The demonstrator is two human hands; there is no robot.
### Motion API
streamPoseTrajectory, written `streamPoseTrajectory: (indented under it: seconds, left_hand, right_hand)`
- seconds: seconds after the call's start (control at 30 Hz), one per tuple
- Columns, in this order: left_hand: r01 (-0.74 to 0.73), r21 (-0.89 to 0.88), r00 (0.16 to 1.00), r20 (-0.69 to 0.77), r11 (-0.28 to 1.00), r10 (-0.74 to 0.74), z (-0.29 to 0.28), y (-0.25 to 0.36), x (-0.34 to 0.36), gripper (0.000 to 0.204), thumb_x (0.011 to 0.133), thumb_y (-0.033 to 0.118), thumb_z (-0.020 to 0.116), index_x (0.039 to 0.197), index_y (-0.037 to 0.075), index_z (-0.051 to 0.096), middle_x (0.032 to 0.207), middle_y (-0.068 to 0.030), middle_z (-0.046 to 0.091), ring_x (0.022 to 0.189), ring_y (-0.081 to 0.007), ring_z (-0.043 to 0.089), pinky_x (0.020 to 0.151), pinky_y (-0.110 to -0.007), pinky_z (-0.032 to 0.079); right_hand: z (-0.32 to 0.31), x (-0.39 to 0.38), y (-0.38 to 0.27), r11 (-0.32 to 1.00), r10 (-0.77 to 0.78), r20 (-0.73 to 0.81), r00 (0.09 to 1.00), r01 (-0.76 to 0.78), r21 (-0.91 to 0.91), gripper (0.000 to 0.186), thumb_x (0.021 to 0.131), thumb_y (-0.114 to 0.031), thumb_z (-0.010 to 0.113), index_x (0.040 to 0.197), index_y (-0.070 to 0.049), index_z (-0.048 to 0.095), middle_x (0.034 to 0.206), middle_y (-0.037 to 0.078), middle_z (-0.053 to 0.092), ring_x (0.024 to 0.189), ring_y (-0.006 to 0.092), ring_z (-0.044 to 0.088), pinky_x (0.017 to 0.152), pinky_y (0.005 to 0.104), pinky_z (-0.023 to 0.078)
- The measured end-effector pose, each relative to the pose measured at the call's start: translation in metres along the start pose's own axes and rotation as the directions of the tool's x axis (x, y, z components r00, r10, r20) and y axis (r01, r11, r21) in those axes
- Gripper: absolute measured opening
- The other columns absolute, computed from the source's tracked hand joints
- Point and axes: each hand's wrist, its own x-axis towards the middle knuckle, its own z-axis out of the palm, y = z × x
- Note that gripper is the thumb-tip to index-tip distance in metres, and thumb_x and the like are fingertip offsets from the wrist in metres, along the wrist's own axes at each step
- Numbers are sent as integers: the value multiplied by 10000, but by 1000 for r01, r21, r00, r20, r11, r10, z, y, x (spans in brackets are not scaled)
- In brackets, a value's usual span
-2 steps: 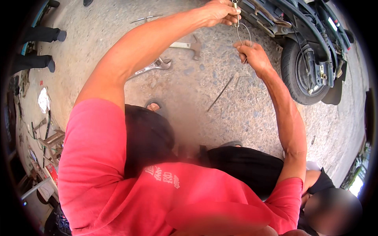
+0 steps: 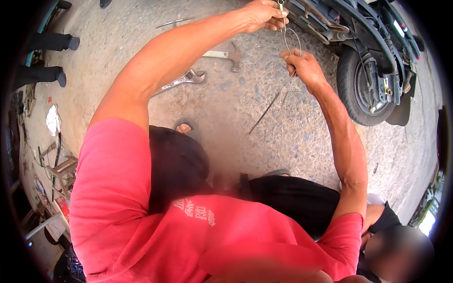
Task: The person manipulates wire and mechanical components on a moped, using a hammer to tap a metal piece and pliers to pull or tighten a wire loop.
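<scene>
At the top of the view, my left hand (image 2: pixel 265 17) pinches a slim metal piece (image 2: pixel 281 6) with a ring-like end; its exact kind is too small to tell. A thin wire (image 2: pixel 299 39) bends in a loop from below that piece down to my right hand (image 2: pixel 304 67). The fingers of my right hand are closed around the wire's lower part, beside the parked motorbike (image 2: pixel 349 28). Both arms are stretched forward over the ground, with the hands a short way apart.
A hammer (image 2: pixel 233 56), a large wrench (image 2: pixel 194 76) and a thin dark rod (image 2: pixel 264 112) lie on the rough ground. The motorbike's wheel (image 2: pixel 347 89) stands at right. One person's legs (image 2: pixel 53 41) show at far left, another person (image 2: pixel 384 218) at lower right. A wooden stool (image 2: pixel 65 168) stands left.
</scene>
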Motion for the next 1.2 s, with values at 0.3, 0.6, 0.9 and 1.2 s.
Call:
streamPoseTrajectory:
  seconds: [0.3,0.6,0.9,1.2]
  left_hand:
    - [78,-244,989,141,967,-44,-14,6,-8,207,938,100,627,1124,10,613,930,-118,691,840,-261,694,773,-419,587]
    - [131,-367,982,176,921,-69,1,25,-2,167,958,133,584,1077,28,635,902,-108,686,813,-266,679,771,-423,580]
    - [141,-323,984,152,936,-96,1,27,-1,107,956,119,579,975,27,631,882,-119,695,800,-252,686,752,-412,591]
    - [107,-274,993,86,956,-86,0,22,1,116,951,118,570,953,17,628,884,-138,698,822,-277,702,741,-421,599]
  right_hand:
    - [-5,6,8,997,-18,-20,1000,17,-72,319,893,-303,606,983,-13,704,655,19,577,623,130,530,598,315,415]
    - [-12,10,4,964,-18,-67,998,-1,-267,387,896,-327,585,1064,0,706,700,52,626,665,173,589,654,345,460]
    - [-20,10,-11,827,-46,-208,977,-80,-556,444,906,-389,554,1153,-50,701,1007,213,719,1020,374,675,905,457,494]
    - [-21,6,-19,809,-74,-231,970,-77,-583,408,922,-386,547,1146,-79,696,1056,216,712,1058,383,660,912,465,492]
